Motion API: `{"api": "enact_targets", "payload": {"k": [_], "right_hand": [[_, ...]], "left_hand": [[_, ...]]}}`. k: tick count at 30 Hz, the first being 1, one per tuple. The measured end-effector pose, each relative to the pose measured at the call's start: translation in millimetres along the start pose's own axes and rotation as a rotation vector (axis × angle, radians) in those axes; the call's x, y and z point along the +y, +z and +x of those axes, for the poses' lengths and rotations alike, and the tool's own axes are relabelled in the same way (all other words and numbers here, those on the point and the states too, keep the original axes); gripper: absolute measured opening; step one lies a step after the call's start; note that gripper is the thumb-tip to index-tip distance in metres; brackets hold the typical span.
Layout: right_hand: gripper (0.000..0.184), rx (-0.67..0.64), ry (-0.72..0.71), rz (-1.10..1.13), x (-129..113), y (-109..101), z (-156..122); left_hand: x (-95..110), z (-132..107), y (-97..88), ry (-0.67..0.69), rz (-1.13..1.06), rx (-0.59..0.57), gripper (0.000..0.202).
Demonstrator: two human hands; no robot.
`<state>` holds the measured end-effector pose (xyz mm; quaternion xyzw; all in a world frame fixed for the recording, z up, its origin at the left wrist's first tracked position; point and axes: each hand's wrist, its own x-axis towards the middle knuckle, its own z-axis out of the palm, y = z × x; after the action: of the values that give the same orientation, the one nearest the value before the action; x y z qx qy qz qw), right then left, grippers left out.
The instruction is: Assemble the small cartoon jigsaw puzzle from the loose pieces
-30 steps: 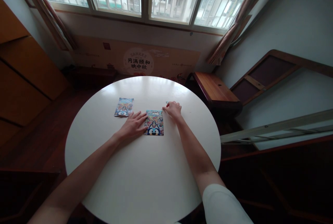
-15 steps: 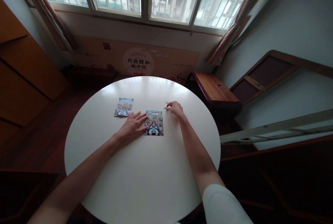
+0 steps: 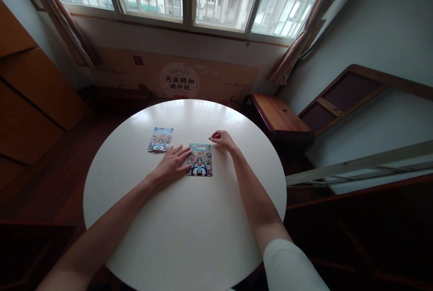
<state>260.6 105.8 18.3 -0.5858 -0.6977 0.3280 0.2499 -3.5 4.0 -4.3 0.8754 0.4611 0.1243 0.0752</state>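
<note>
A small colourful jigsaw puzzle (image 3: 200, 161) lies flat on the white round table (image 3: 182, 228), with a pale gap near its top edge. My left hand (image 3: 173, 161) rests beside it, fingers spread, thumb and fingertips touching the puzzle's left edge. Just beyond the top right corner, my right hand (image 3: 223, 139) pinches a tiny jigsaw piece (image 3: 210, 138) between thumb and fingertips. Left of the puzzle is a picture packet (image 3: 160, 140) printed with a matching design.
A wooden side table (image 3: 282, 113) stands behind the round table on the right. Past the far edge, a printed board (image 3: 216, 72) leans under the barred windows. An orange cabinet (image 3: 30, 88) is at the left.
My right hand has moved left with a jigsaw piece pinched in it, closer to the puzzle's top edge. My left hand stays in place.
</note>
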Motion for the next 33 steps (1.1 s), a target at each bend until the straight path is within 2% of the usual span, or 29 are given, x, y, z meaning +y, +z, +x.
{"api": "enact_targets", "payload": {"k": [3, 7, 19, 24, 33], "right_hand": [[0.011, -0.095, -0.157, 0.067, -10.4, 7.1, 0.7], [0.008, -0.170, -0.226, 0.045, -20.9, 16.4, -1.5], [0.011, -0.178, -0.263, -0.166, -31.2, 22.6, -8.0], [0.011, -0.164, -0.291, -0.192, -27.5, 25.8, -6.3], [0.010, -0.150, -0.257, -0.256, -32.3, 25.8, -8.5]], "left_hand": [[1.0, 0.2, -0.5, 0.000, 0.003, -0.001, 0.063], [1.7, 0.7, 0.4, 0.000, 0.007, 0.007, 0.063], [0.8, 1.4, 2.7, 0.003, 0.001, 0.011, 0.062], [1.3, 1.5, 2.4, 0.007, 0.006, 0.011, 0.063], [0.9, 1.5, 3.1, 0.012, 0.017, 0.014, 0.063]]}}
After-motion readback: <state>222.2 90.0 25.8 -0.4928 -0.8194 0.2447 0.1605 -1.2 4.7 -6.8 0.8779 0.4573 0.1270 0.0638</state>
